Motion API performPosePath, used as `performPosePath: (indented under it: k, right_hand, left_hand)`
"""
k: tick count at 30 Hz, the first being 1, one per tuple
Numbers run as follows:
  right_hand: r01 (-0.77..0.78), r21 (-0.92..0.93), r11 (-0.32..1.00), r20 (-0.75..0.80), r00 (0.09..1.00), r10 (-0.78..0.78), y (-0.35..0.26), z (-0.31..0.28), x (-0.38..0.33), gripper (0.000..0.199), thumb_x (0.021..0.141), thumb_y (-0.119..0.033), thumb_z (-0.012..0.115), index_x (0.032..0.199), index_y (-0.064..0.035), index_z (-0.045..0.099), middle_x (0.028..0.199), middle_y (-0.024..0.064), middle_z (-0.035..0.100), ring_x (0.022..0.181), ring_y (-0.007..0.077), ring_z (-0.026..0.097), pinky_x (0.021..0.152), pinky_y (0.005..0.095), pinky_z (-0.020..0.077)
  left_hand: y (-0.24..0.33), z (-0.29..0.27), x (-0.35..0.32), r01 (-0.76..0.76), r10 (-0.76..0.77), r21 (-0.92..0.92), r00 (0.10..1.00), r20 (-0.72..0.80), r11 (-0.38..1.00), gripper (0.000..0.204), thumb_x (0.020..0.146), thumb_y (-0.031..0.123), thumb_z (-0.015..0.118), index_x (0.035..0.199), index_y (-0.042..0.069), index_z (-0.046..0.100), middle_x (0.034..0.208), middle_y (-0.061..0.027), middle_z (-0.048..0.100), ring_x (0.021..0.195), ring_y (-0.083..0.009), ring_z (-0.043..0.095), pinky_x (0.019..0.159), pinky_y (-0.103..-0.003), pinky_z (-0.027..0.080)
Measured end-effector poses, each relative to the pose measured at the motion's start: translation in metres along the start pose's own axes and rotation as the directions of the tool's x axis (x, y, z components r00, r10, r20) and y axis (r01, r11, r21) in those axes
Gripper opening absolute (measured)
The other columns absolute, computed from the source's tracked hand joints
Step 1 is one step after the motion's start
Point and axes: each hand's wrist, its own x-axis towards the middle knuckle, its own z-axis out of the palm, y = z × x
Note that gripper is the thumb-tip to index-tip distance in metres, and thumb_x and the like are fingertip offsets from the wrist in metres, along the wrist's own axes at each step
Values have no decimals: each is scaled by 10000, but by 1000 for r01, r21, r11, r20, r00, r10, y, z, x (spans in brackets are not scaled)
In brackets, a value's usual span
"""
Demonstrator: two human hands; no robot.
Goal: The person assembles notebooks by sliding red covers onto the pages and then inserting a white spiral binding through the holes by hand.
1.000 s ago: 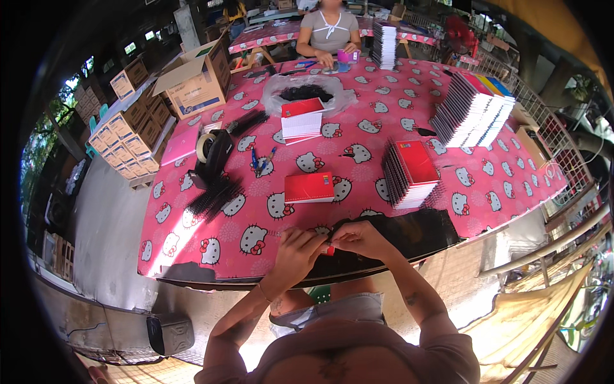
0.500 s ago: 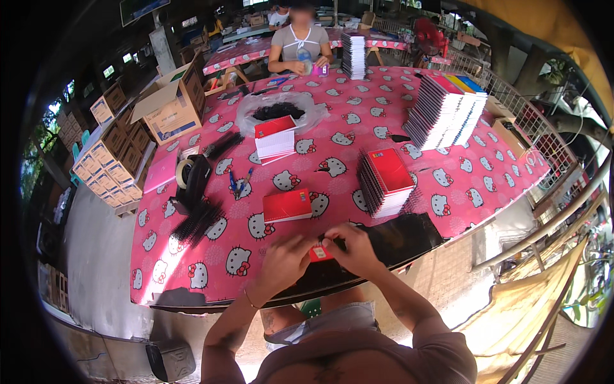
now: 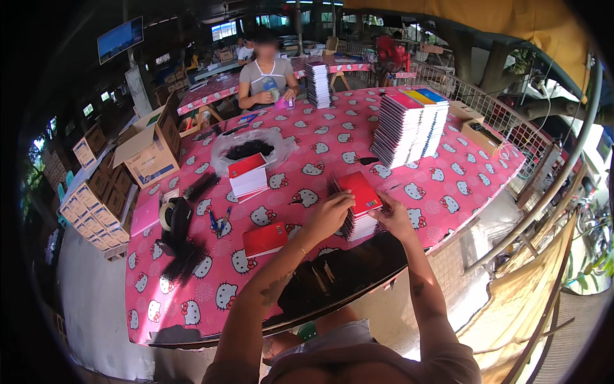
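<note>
Left hand (image 3: 334, 214): bent over the near-left corner of the red notebook stack (image 3: 361, 192), with fingers curled close together.
Right hand (image 3: 396, 216): set against the right side, with fingers slightly spread (cannot tell whether pinching one cover or just bracing).
Stack: standing on the worktop (image 3: 473, 176), just beyond the black patch (image 3: 358, 269), in from the near edge.
Near edge: bordered by that patch, crossed by both forearms.
Left side: tight, with a red notebook (image 3: 265, 239) lying beside the left forearm.
Far side: narrow, before the tall notebook stack (image 3: 409, 131).
Right side: roomier, with cloth showing to the worktop's right edge.
</note>
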Motion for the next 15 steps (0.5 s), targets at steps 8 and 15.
performPosePath:
  k: [8,15]
  right_hand:
    - [-21,-46,999,-4,1000,21,-6,-1,-9,673,834,-178,808,1392,49,508,1241,195,647,1097,224,633,956,337,491]
    - [108,-238,965,-332,925,-185,-79,1,-80,412,887,-111,700,1259,17,580,1276,200,601,1182,326,575,1035,406,422]
  left_hand:
    - [16,-15,-9,-51,61,175,997,-55,983,297,819,37,670,1116,44,651,1251,-133,636,1203,-309,607,955,-427,538]
    - [29,-123,-154,362,-377,440,925,-58,822,285,819,81,703,1097,25,683,1139,-144,657,1021,-336,638,890,-437,535]
